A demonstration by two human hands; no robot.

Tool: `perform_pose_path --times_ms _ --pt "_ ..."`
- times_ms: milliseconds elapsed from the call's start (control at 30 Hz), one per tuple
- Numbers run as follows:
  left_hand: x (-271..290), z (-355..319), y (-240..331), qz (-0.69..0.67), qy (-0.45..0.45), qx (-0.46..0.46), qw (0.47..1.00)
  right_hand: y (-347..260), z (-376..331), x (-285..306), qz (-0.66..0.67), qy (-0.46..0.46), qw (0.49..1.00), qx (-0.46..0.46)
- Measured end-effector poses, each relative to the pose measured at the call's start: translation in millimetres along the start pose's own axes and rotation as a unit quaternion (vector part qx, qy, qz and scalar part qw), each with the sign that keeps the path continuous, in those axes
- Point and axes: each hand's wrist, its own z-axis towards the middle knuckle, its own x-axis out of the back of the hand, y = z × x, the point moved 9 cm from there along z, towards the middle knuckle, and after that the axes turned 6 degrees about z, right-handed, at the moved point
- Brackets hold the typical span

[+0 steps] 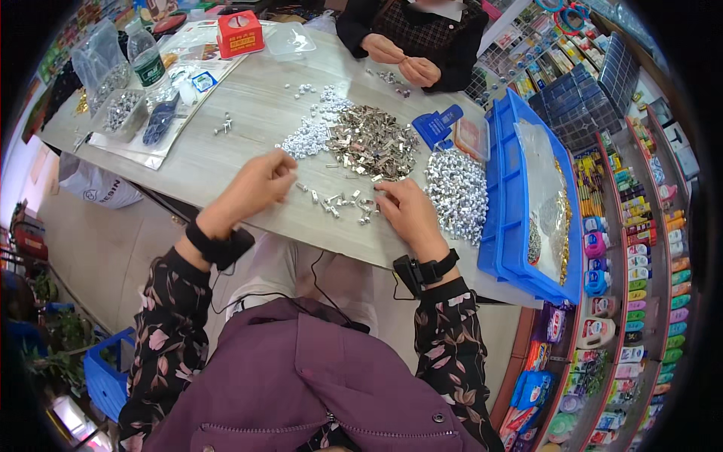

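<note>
My left hand (263, 182) hovers over the near edge of the table, left of the small parts. Its fingers are curled together and slightly blurred; anything between them is hidden. My right hand (407, 211) is at the near edge of a heap of flat metal clips (373, 142), its thumb and forefinger closed by a small metal clip (377, 178). Between my hands lie several loose assembled pieces (331, 205). White-silver small parts (306, 140) spread left of the heap. A larger pile of silver parts (457, 192) sits right of my right hand.
A blue crate (493, 188) with a plastic bag stands at the table's right edge. Blue plastic scoop (435, 126) and a clear tub (472, 138) lie beyond the silver pile. A co-worker's hands (401, 62) work opposite. Far left are a bottle (145, 56), a parts tub (120, 113) and a red box (240, 35).
</note>
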Motion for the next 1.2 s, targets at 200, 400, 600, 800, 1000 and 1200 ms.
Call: perform_pose_path --times_ms 200,400,600,800,1000,1200 --pt "-56.4 -36.9 16.0 -0.260 -0.124 0.086 0.954 19.0 -8.3 -5.8 0.037 -0.022 0.997 -0.070" --pt "-87.1 -42.7 13.3 -0.392 -0.130 0.136 0.901 34.6 -13.3 -6.5 0.098 0.008 0.981 -0.166" --pt "-96.8 -41.2 16.5 -0.410 -0.129 0.144 0.891 33.2 -18.2 -0.6 0.084 0.033 0.984 -0.152" --pt "-101.5 -37.2 11.0 -0.404 -0.119 0.149 0.895 20.7 -25.1 6.8 0.050 0.028 0.993 -0.104" --pt "-106.4 -33.4 14.0 -0.396 -0.130 0.145 0.898 26.7 -37.5 4.7 0.147 0.026 0.972 -0.184" --pt "-114.3 -35.7 11.3 -0.459 -0.130 0.175 0.861 -10.3 -57.1 -25.2 0.491 0.013 0.852 -0.183"
